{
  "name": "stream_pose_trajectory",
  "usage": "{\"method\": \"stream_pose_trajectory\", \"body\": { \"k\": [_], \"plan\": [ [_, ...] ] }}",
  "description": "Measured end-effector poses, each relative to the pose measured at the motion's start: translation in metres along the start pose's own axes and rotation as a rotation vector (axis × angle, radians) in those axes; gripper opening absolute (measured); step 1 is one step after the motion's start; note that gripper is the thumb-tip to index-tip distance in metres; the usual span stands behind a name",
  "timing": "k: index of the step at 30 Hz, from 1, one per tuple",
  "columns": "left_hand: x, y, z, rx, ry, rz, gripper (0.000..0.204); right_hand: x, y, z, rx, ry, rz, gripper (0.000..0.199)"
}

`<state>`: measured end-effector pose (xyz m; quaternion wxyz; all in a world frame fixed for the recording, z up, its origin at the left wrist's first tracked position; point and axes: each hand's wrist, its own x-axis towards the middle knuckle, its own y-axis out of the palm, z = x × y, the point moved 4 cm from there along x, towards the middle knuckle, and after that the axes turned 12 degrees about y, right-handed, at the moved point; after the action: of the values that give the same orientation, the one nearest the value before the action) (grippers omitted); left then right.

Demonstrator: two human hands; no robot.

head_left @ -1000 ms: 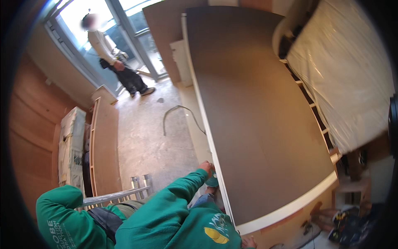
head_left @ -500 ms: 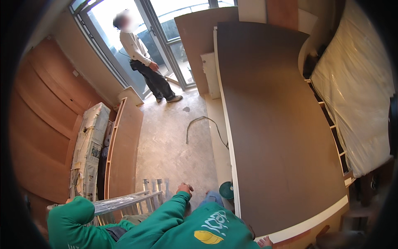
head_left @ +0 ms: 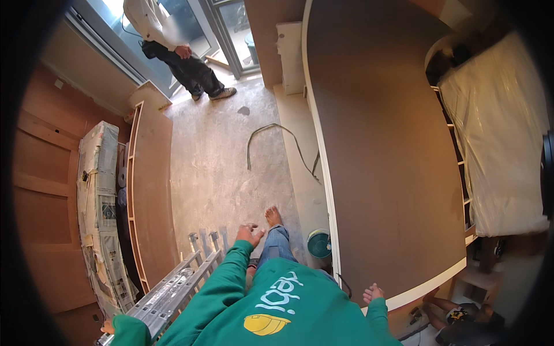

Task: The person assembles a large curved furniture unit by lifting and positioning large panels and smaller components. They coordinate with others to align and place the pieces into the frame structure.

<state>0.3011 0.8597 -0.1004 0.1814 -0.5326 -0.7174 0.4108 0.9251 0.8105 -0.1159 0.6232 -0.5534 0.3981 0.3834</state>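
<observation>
My right hand [head_left: 373, 294] is at the near end of the big brown board [head_left: 381, 150], just off its white-edged near left corner. The fingers are spread and loose and hold nothing. I cannot tell whether the fingertips touch the edge. The board runs from that corner away to the far wall, and its long left edge curves above the floor [head_left: 219, 167].

My left hand [head_left: 250, 233] hangs over the floor left of my jeans leg, near my bare foot [head_left: 272, 217]. Its fingers are half bent and close on nothing. It is just beyond the top of the aluminium ladder [head_left: 173, 288], which slants toward the lower left. At that end another hand [head_left: 107, 327] in a green cuff is on the ladder.

A teal bucket [head_left: 319, 243] stands on the floor under the board's left edge, close to my foot. Farther off a grey cable [head_left: 271, 135] loops across the floor. A curved wooden frame [head_left: 151, 190] and a paper-wrapped bundle [head_left: 98, 202] lie along the floor's left side. A person [head_left: 173, 52] stands at the far glass door. Right of the board lies a plastic-wrapped mattress [head_left: 502, 144].
</observation>
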Motion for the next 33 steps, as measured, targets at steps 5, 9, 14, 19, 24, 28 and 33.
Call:
{"method": "stream_pose_trajectory", "body": {
  "k": [5,9,14,19,24,28,33],
  "plan": [
    [0.023,-0.068,0.138,-0.113,-0.350,-0.001,0.044,-0.051,0.126,0.115,-0.266,-0.150,0.014,0.042],
    [0.029,-0.108,0.251,-0.133,-0.685,-0.058,0.041,-0.080,0.213,0.194,-0.296,-0.220,0.070,0.037],
    [0.103,-0.124,0.261,-0.224,-0.666,-0.028,0.033,-0.082,0.277,0.245,-0.480,-0.199,0.041,0.041],
    [0.215,-0.158,0.144,-0.138,-0.269,0.157,0.038,-0.095,0.330,0.289,-0.515,-0.160,0.047,0.038],
    [0.287,-0.175,0.125,-0.262,-0.282,0.087,0.038,-0.099,0.386,0.356,-0.609,-0.178,0.096,0.039],
    [0.304,-0.181,0.158,-0.257,-0.414,0.079,0.039,-0.078,0.420,0.441,-0.518,-0.175,0.096,0.040],
    [0.346,-0.185,0.164,-0.186,-0.529,0.133,0.041,-0.126,0.440,0.531,-0.362,-0.387,0.186,0.039]
  ]
}}
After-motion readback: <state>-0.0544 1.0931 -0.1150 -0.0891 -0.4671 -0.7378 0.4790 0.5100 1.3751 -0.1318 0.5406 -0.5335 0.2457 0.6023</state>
